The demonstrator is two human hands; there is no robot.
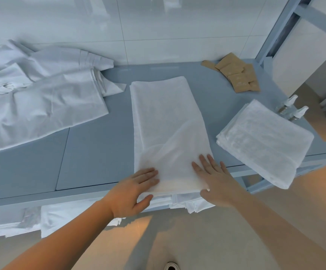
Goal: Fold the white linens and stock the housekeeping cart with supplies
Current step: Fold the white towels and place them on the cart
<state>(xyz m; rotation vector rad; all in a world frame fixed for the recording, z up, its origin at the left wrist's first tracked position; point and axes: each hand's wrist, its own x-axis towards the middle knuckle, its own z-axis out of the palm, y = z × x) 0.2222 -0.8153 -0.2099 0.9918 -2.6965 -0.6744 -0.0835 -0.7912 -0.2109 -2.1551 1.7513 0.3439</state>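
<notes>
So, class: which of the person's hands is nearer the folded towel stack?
Right. The right hand lies just left of the folded towel stack; the left hand is farther left.

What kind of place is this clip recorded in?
Probably a hotel housekeeping or linen room: a grey-blue work table with folded white towels, small tan amenity packets, clear spray bottles, white tiled wall behind.
</notes>
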